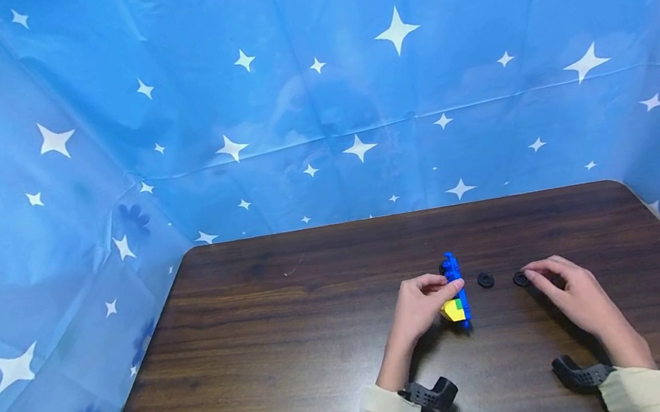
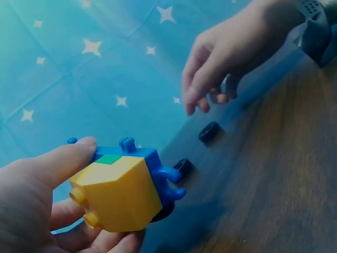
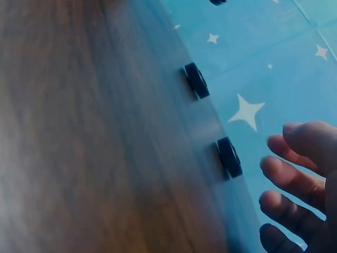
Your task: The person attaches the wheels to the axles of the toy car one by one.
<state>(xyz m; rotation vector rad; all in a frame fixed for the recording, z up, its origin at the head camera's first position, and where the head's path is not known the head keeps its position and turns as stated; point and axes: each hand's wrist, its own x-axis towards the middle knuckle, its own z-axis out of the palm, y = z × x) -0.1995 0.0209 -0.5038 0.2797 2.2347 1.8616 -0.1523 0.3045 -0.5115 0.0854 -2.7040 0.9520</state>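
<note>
My left hand (image 1: 417, 309) grips a small toy vehicle (image 1: 465, 305) by its sides, above the table. It has a blue base and a yellow block (image 2: 116, 197) with two studs facing the left wrist camera. A green piece (image 2: 110, 159) sits beside the yellow. Part of a black wheel (image 2: 164, 213) shows under the base. Two loose black wheels lie on the table: a nearer one (image 1: 486, 280) right of the toy, and another (image 1: 520, 279) farther right. Over that farther wheel hovers my right hand (image 1: 573, 296); in the right wrist view its loosely bent fingers (image 3: 292, 174) are apart from it.
The dark wood-grain table (image 1: 262, 354) runs back to a blue curtain (image 1: 315, 96) with white stars, which also hangs at both sides. Each wrist wears a black camera band, the left one (image 1: 433, 395) and the right one (image 1: 580, 375).
</note>
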